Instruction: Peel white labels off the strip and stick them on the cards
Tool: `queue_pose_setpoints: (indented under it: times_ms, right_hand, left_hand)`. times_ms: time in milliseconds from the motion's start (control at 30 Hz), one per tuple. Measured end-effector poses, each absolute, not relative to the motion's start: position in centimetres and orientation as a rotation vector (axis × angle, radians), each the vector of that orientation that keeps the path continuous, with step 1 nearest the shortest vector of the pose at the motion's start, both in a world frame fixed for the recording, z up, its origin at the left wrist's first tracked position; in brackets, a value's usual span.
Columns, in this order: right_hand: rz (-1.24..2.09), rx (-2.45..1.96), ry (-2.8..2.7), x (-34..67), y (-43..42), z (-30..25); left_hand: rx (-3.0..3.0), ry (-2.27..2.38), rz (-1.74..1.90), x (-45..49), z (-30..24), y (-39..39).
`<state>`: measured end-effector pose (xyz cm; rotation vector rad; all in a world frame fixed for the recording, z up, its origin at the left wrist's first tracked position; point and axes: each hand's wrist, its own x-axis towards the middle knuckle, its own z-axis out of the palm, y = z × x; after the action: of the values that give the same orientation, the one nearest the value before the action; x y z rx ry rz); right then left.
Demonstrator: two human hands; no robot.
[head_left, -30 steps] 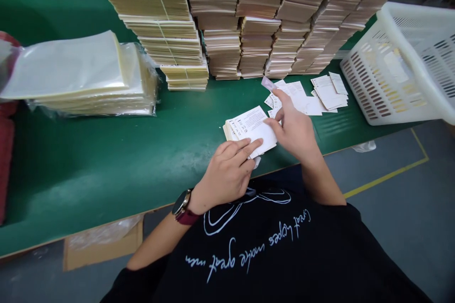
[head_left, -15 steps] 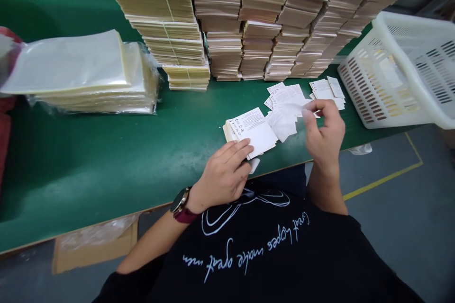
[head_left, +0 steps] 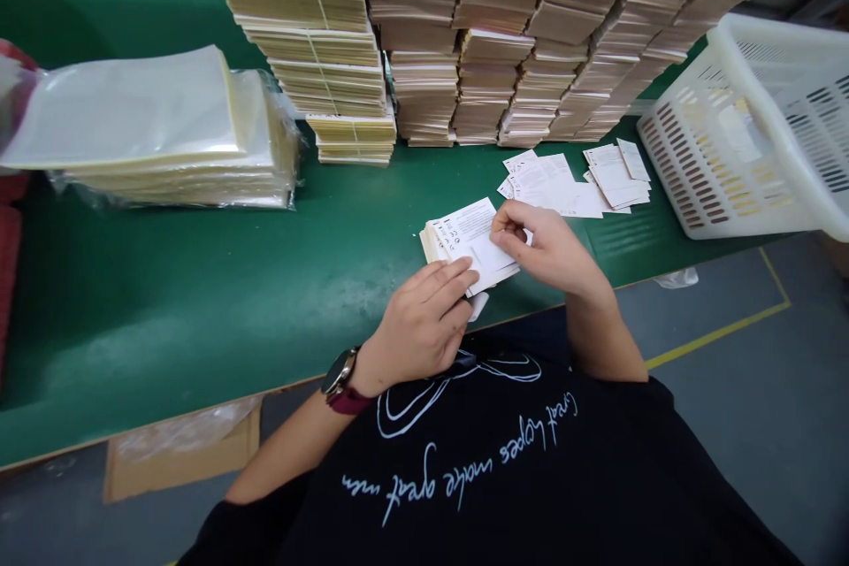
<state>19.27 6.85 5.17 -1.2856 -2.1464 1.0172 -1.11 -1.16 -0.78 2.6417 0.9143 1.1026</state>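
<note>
A small stack of white printed cards [head_left: 464, 230] lies on the green table [head_left: 199, 301] near its front edge. My left hand [head_left: 417, 323], with a watch on the wrist, rests its fingertips flat on the near corner of the stack. My right hand [head_left: 547, 248] has its fingers curled and pinching the top card of the stack at its right edge. Loose white cards [head_left: 563, 186] lie spread on the table just beyond my right hand.
Tall piles of cream card bundles [head_left: 464, 26] line the back of the table. A wrapped pack of clear bags [head_left: 152, 133] lies at the left. A white slotted plastic basket [head_left: 749, 133] stands at the right. A cardboard box [head_left: 179, 451] sits under the table edge.
My right hand carried a card out to the loose pile on the right, let it go, and has come back to the stack. The left hand stayed on the stack.
</note>
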Motion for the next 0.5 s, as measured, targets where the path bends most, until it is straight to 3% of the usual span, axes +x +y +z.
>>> queue_pose_setpoints:
  times_ms: [167,367,500]
  right_hand:
    - [0.883,-1.329,-2.221,18.5,6.6,5.3]
    - [0.436,-1.549,-2.195,18.1,5.8,4.9]
    - [0.569,-1.631,-1.984,19.6,6.5,3.7]
  left_hand:
    - [2.640,0.916,1.086,-1.1,-0.8,-1.2]
    - [2.620,0.921,1.080,-1.1,-0.9,-1.2]
    - [2.564,0.921,1.108,-1.2,-1.0,-1.2]
